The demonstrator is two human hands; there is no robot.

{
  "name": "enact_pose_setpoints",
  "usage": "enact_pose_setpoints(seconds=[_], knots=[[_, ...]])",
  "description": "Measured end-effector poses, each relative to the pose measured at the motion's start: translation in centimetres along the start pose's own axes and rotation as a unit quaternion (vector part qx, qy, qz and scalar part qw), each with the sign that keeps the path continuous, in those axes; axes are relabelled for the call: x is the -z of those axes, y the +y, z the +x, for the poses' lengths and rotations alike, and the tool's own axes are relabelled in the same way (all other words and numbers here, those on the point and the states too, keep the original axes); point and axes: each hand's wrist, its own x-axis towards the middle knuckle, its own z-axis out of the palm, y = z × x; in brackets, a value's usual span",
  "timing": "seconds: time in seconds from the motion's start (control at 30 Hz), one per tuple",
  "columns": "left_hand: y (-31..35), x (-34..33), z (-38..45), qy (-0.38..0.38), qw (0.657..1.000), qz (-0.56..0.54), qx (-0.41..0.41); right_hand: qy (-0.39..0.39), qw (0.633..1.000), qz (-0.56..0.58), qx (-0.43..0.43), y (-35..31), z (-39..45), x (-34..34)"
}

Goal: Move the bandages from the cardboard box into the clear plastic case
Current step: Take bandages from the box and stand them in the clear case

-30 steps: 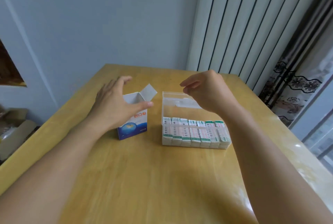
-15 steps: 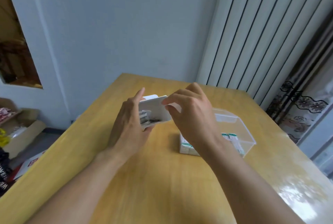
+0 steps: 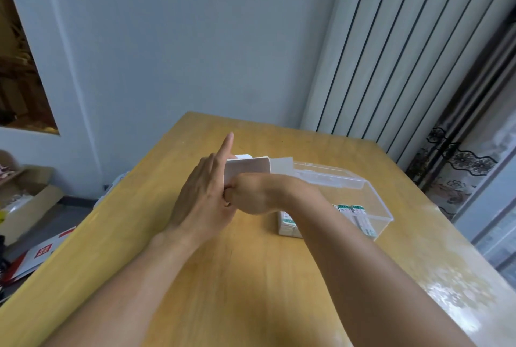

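The left hand [image 3: 203,201] grips the cardboard box [image 3: 247,169] above the table [image 3: 251,277]; the right hand [image 3: 251,193] reaches into it, fingers hidden, so I cannot tell its grasp. Keep the box steady, draw bandages out squarely toward the clear plastic case [image 3: 374,204] just right of the hands.

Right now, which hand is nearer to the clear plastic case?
Right. The right hand is at the cardboard box, just beside the clear plastic case; the left hand holds the box from its far side.
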Motion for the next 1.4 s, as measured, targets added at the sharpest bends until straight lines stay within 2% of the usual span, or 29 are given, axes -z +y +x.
enact_pose_setpoints(seconds=[0.07, 0.17, 0.33, 0.43, 0.6, 0.7, 1.1, 1.4], knots=[[-0.4, 0.1, 0.0, -0.017, 1.000, 0.002, 0.006, -0.015, 1.000, 0.021, 0.004, 0.0, 0.4, 0.3], [-0.3, 0.7, -0.1, -0.034, 0.997, -0.041, 0.058, -0.039, 0.998, 0.056, -0.011, 0.4, 0.6, 0.5], [-0.2, 0.8, -0.1, -0.067, 0.989, -0.090, 0.100, -0.017, 1.000, 0.018, -0.008, 1.4, 0.8, 0.3], [-0.5, 0.6, 0.0, -0.065, 0.987, -0.101, 0.110, -0.017, 1.000, 0.011, 0.008, 1.4, 0.2, 0.7], [-0.4, 0.7, 0.0, -0.094, 0.989, -0.072, 0.084, -0.094, 0.992, -0.060, -0.055, 0.4, 0.4, 1.0], [-0.3, 0.8, 0.0, -0.102, 0.990, -0.070, 0.074, -0.108, 0.987, -0.099, -0.065, -0.1, 0.6, 1.1], [-0.3, 1.0, 0.2, -0.098, 0.986, -0.090, 0.103, -0.089, 0.996, 0.002, -0.012, 0.9, 0.2, 1.5], [-0.5, 1.0, 0.1, -0.093, 0.975, -0.137, 0.146, -0.013, 0.996, -0.078, 0.044, 1.6, 0.0, 1.3]])
